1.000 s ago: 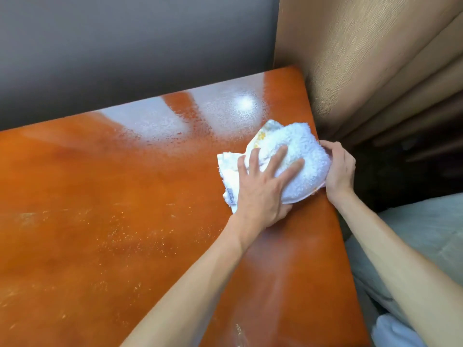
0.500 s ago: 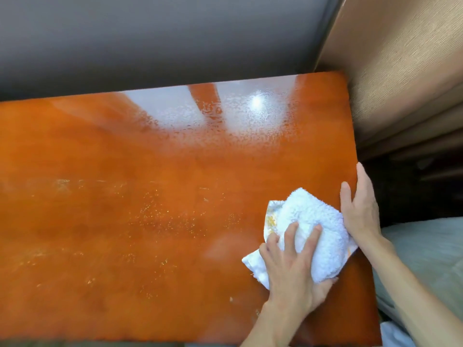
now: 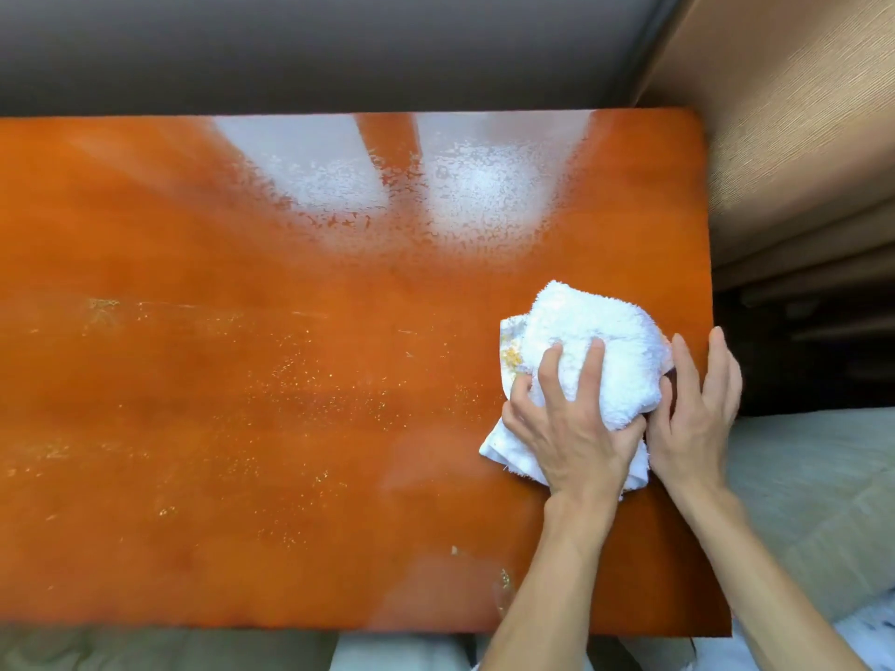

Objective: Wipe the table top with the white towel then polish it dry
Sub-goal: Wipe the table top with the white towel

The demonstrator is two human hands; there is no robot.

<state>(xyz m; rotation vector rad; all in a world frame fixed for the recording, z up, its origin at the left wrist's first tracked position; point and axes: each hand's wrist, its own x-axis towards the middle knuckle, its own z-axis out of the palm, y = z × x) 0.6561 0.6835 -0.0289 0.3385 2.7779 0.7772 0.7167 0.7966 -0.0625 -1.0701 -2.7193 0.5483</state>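
A bunched white towel (image 3: 600,341) with a yellowish stain on its left fold lies near the right edge of the glossy orange-brown table top (image 3: 290,380). My left hand (image 3: 566,428) presses down on the towel's near part with its fingers spread and curled into the cloth. My right hand (image 3: 692,414) rests at the table's right edge, fingers straight, its inner side touching the towel. Fine pale specks and streaks are scattered across the middle and left of the table. Wet-looking glare covers the far middle.
A dark grey wall (image 3: 290,46) runs along the table's far edge. A tan textured panel (image 3: 799,113) stands at the right, with a dark gap below it. Pale cushioned seating (image 3: 813,501) lies to the right of the table and along its near edge.
The towel and both hands came from the table's far right corner toward me along the right edge, then stayed near mid-edge. The camera tilted to look more straight down.
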